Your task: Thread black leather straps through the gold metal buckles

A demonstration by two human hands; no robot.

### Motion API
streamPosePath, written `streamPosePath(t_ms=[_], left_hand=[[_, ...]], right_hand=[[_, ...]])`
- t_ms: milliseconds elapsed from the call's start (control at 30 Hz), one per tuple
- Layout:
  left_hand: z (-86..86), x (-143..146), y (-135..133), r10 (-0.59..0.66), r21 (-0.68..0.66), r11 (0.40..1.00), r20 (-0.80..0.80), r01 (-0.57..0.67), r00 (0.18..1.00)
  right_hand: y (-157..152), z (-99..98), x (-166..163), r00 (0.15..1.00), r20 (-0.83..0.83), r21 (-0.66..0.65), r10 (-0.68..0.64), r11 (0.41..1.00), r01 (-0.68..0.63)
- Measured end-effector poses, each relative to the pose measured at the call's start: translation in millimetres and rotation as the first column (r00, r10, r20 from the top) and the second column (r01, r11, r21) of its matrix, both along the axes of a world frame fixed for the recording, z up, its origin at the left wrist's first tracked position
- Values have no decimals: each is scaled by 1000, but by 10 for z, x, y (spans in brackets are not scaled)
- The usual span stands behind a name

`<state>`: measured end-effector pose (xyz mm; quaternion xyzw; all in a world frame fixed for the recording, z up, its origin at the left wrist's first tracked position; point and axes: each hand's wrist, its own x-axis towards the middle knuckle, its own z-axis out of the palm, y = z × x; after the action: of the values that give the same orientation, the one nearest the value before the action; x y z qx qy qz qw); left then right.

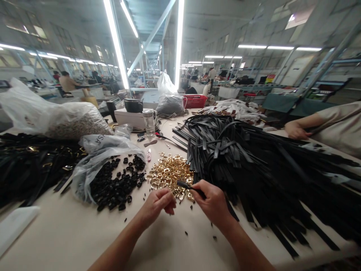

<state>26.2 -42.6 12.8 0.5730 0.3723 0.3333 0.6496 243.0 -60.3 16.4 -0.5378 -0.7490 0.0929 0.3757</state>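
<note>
My right hand (213,203) is closed around the end of a black strap (187,185), which points left over a heap of gold metal buckles (169,174). My left hand (158,205) is curled into a pinch just below that heap; what its fingers hold is too small to make out. Both hands hover over the pale tabletop (84,233). A big pile of black straps (254,162) spreads out to the right of my right hand. Small black loops (118,182) spill from a clear plastic bag (96,162) to the left.
More black straps with gold fittings (31,165) lie at far left, behind them a full plastic sack (64,118). A glass jar (149,122), a white box (129,117) and a red basket (195,101) stand further back. Another person's hand (295,130) rests at right.
</note>
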Motion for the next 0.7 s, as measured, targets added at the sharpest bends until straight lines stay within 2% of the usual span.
streamPosePath(t_ms=[167,267,367,533,700], left_hand=[[-96,70,41,150,-130,980,-22,-152,988],[-138,59,52,146,-181,972,-21,-147,989],[-150,52,53,126,-212,970,31,-117,991],[-167,70,71,228,-233,951,85,-203,970],[-222,51,127,280,-222,944,149,-244,948]], right_hand=[[-140,74,-134,969,216,24,118,992,-127],[-185,149,-133,952,270,25,146,987,-158],[-180,217,-119,951,263,-38,165,986,-161],[-43,305,-216,968,192,-158,160,979,-130],[165,258,-355,968,157,-138,198,975,-177]])
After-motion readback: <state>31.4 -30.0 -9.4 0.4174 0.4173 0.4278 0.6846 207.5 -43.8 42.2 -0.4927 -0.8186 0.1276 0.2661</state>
